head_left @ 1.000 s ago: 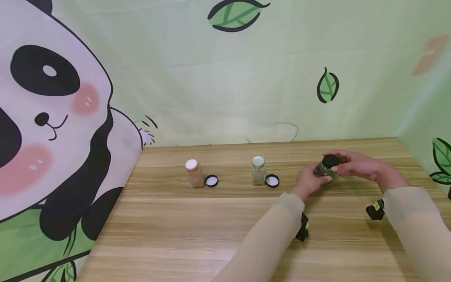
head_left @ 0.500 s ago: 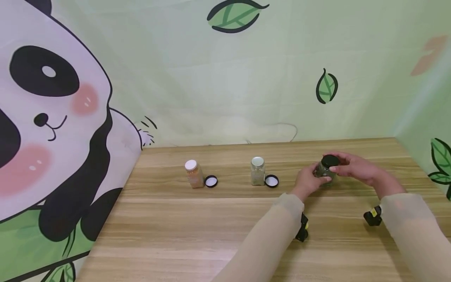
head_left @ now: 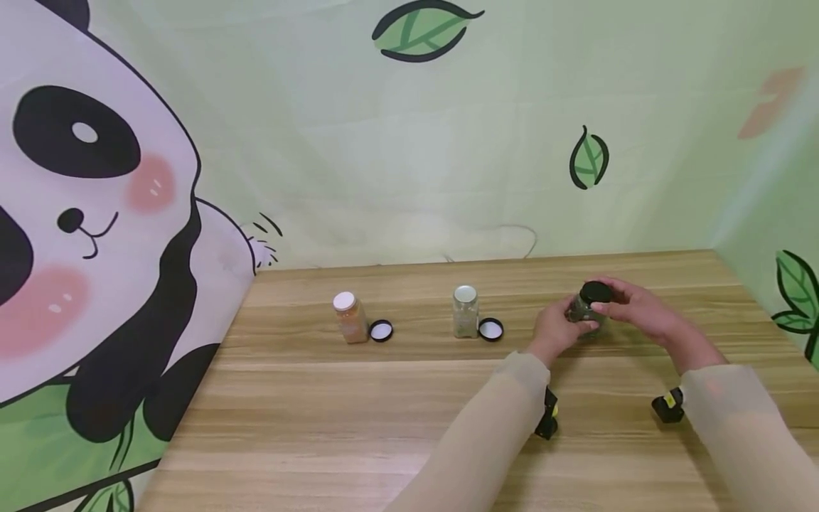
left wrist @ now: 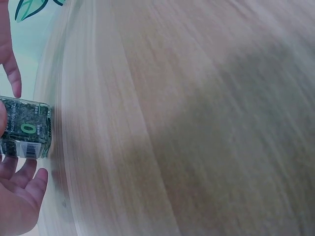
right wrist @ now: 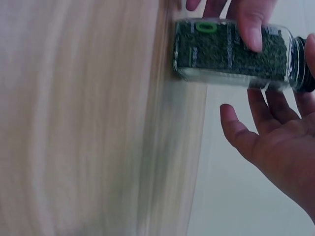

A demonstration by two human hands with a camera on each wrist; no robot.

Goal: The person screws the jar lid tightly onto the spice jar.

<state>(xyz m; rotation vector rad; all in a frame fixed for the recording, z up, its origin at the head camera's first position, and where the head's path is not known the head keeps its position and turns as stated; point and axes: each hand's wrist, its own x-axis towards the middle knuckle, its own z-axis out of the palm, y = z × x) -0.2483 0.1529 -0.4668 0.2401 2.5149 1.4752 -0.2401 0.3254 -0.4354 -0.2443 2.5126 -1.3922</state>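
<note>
At the right of the head view, a square glass spice jar [head_left: 584, 310] with a black lid [head_left: 596, 291] stands on the wooden table. My left hand [head_left: 555, 330] grips its body from the left. The thumb and fingers of my right hand [head_left: 640, 307] hold the lid from the right. Through the glass, in the right wrist view, the jar [right wrist: 221, 51] shows dark green dried herbs and a label. My left hand [right wrist: 253, 22] crosses it there, while fingers of my right hand [right wrist: 288, 152] reach round the lid [right wrist: 306, 73].
An orange-filled spice jar [head_left: 352, 320] with a white top stands at the left, a black ring-shaped lid [head_left: 381, 331] beside it. Mid-table is a pale-filled jar [head_left: 465, 313] with another such lid [head_left: 490, 329]. A printed cloth [head_left: 320, 142] hangs behind the table [head_left: 358, 412].
My right wrist and forearm have swung slightly toward me and left, turning about the lid. Both hands stay on the jar. The whole head view has shifted slightly.
</note>
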